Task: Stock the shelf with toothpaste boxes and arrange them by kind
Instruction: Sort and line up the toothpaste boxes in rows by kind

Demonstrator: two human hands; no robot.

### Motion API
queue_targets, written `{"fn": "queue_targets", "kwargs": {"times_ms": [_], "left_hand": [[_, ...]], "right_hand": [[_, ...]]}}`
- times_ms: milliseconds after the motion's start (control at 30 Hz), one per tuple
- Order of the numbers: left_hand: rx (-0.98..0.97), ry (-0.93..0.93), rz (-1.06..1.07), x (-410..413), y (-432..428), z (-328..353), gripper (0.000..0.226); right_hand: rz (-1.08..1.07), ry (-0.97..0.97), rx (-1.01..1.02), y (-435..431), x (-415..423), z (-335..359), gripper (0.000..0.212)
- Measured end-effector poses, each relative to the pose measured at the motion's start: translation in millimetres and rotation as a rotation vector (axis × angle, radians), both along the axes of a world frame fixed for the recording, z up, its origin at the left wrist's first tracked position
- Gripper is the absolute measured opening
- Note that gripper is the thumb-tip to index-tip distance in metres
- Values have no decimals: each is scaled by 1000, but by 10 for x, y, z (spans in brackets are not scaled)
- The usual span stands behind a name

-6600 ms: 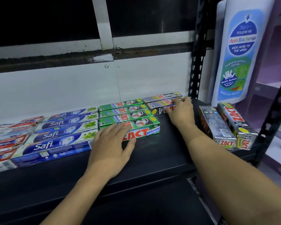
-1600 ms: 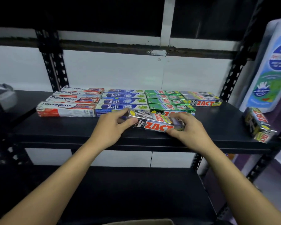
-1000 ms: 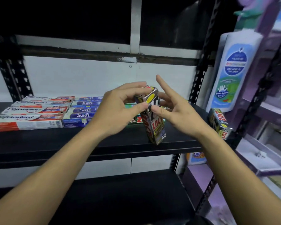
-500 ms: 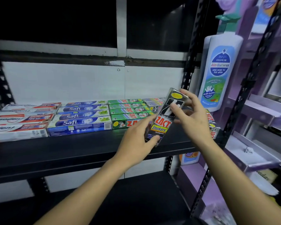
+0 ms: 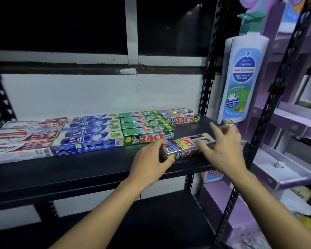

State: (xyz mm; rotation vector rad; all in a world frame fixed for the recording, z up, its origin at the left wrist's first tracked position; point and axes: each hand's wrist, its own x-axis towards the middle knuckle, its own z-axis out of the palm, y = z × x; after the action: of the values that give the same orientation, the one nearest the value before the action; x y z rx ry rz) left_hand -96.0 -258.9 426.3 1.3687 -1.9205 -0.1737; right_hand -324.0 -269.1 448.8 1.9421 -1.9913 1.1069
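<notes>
The silver box (image 5: pixel 187 146) sits near the shelf's (image 5: pixel 79 169) front edge, toward its right end, just in front of the green boxes (image 5: pixel 147 135). The left hand (image 5: pixel 149 162) grip clasps its left end; the right hand (image 5: pixel 223 150) lies released, fingers spread on top. Hazard: an uneven push may tip it off the edge.

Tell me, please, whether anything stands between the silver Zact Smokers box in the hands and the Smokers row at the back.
Nothing visible does. Only bare shelf lies between the held Smokers box and the Smokers row. The green Whitening boxes sit to the left, clear of that path.
</notes>
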Motion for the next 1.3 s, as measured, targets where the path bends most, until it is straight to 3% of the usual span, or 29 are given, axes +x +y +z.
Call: {"fn": "queue_targets", "kwargs": {"times_ms": [100, 167, 333, 600, 967, 1300], "left_hand": [[-7, -15, 1, -30, -33, -14, 57], [11, -43, -13, -31, -58, -13, 59], [25, -206, -48, 93, -168, 118, 68], [-86, -526, 108, 338, -592, 238, 67], [36, -498, 244, 423, -692, 106, 68], [62, -450, 246, 407, -706, 99, 69]], "right_hand": [[328, 232, 13, 50, 45, -88, 63], [404, 311, 100, 45, 55, -154, 60], [363, 222, 43, -163, -108, -216, 43], [316, 169, 88, -504, -268, -192, 28], [130, 85, 229, -1091, -33, -111, 33], [152, 37, 197, -1535, 180, -124, 26]]}}
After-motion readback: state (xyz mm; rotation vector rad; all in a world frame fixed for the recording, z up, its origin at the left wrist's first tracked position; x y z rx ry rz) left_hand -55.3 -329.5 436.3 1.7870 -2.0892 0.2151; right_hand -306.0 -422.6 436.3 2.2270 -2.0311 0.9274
